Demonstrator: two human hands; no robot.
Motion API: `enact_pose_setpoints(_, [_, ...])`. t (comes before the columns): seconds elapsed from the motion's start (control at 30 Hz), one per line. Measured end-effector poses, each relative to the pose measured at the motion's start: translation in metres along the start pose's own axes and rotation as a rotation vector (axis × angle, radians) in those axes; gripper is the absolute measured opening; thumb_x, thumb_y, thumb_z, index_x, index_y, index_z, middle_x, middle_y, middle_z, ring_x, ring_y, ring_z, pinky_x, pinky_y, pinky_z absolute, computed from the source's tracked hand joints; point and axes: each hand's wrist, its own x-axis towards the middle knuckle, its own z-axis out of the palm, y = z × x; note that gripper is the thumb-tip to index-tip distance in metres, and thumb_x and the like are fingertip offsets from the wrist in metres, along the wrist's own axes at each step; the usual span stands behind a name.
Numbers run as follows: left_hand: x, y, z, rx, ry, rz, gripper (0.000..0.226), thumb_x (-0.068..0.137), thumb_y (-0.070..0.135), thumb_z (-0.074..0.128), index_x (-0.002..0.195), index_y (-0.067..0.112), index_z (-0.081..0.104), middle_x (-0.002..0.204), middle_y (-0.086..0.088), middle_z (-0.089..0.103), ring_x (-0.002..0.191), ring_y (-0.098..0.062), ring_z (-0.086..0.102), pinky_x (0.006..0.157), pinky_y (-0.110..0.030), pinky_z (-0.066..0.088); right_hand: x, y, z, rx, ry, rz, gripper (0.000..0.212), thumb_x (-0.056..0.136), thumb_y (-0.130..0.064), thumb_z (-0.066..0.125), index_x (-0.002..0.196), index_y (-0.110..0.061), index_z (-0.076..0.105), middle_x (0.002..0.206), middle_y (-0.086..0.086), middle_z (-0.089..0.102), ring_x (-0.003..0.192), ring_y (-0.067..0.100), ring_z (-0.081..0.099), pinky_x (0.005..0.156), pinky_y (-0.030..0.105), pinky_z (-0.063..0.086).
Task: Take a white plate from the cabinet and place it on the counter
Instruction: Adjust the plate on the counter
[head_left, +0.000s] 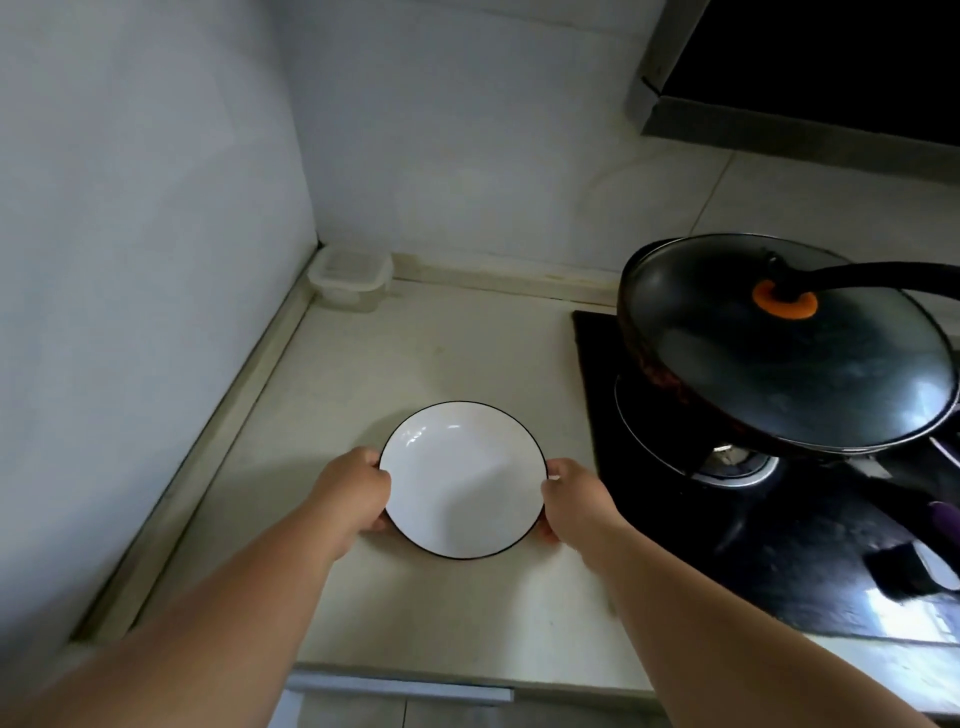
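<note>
A round white ceramic plate with a thin black rim (462, 480) sits low over the pale beige stone table (415, 353), between both hands. The left hand (356, 491) and right hand (571, 496) clamp opposite edges (contact with the table is unclear). This looks like the placing step; next, settle it flat and release, clear of the lidded black wok (779, 348).

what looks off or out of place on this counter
The lid sits tilted on the pan, its far edge raised rather than seated flat. The plate looks whole and clean, held by both hands at its rim. No spills show on the counter.
</note>
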Motion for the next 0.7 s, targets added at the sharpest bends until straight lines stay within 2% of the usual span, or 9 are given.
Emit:
enact_pose_setpoints(0.13, [0.016,0.013,-0.004,0.003,0.003,0.009,0.03,0.077,0.0,0.034,0.073,0.02,0.057,0.088,-0.011,0.064,0.079,-0.033,0.064,0.06,-0.039,0.058,0.015,-0.011,0.002,-0.034,-0.005,-0.054,0.038,0.07,-0.01,0.03,0.083,-0.019,0.064,0.061,0.002,0.063,0.049,0.017,0.058,0.039,0.017,0.04])
enact_pose_setpoints(0.2, [0.026,0.02,-0.007,0.025,0.024,0.025,0.03,0.076,0.0,0.035,0.075,0.017,0.059,0.089,-0.014,0.064,0.081,-0.036,0.065,0.065,-0.046,0.06,0.023,-0.021,0.003,-0.031,-0.002,-0.067,0.034,0.068,-0.01,0.029,0.075,-0.018,0.061,0.057,0.002,0.062,0.044,0.016,0.055,0.036,0.016,0.038])
enact_pose_setpoints(0.27, [0.036,0.026,-0.01,0.056,0.05,0.062,0.031,0.075,0.0,0.035,0.083,0.013,0.063,0.092,-0.017,0.066,0.084,-0.038,0.065,0.072,-0.051,0.058,0.033,-0.029,0.006,-0.012,-0.003,-0.074,0.034,0.068,-0.01,0.028,0.079,-0.017,0.059,0.064,0.005,0.063,0.051,0.019,0.058,0.042,0.02,0.041])
enact_pose_setpoints(0.37, [0.051,0.032,-0.012,0.077,0.057,0.089,0.036,0.075,0.0,0.035,0.088,0.014,0.065,0.094,-0.018,0.068,0.089,-0.04,0.065,0.076,-0.053,0.057,0.044,-0.038,0.012,-0.023,-0.002,-0.074,0.037,0.069,-0.012,0.027,0.087,-0.016,0.06,0.079,0.01,0.067,0.068,0.027,0.062,0.053,0.027,0.047])
enact_pose_setpoints(0.5, [0.063,0.036,-0.014,0.055,0.055,0.086,0.035,0.076,0.0,0.034,0.085,0.016,0.064,0.091,-0.015,0.067,0.088,-0.038,0.065,0.074,-0.049,0.059,0.054,-0.044,0.017,-0.016,0.001,-0.067,0.036,0.075,-0.012,0.029,0.093,-0.016,0.059,0.085,0.01,0.066,0.075,0.029,0.061,0.061,0.029,0.048])
enact_pose_setpoints(0.63, [0.07,0.036,-0.015,0.051,0.052,0.077,0.04,0.076,-0.001,0.033,0.094,0.014,0.066,0.092,-0.014,0.067,0.085,-0.037,0.064,0.065,-0.038,0.057,0.058,-0.046,0.021,-0.027,0.009,-0.083,0.036,0.08,-0.011,0.029,0.1,-0.015,0.059,0.093,0.012,0.067,0.087,0.033,0.063,0.07,0.035,0.051])
enact_pose_setpoints(0.7, [0.072,0.035,-0.015,0.045,0.05,0.071,0.042,0.076,-0.002,0.033,0.095,0.015,0.067,0.094,-0.015,0.067,0.088,-0.037,0.064,0.069,-0.04,0.058,0.06,-0.046,0.022,-0.024,0.015,-0.086,0.036,0.081,-0.01,0.03,0.101,-0.015,0.059,0.093,0.01,0.066,0.087,0.032,0.062,0.074,0.036,0.051])
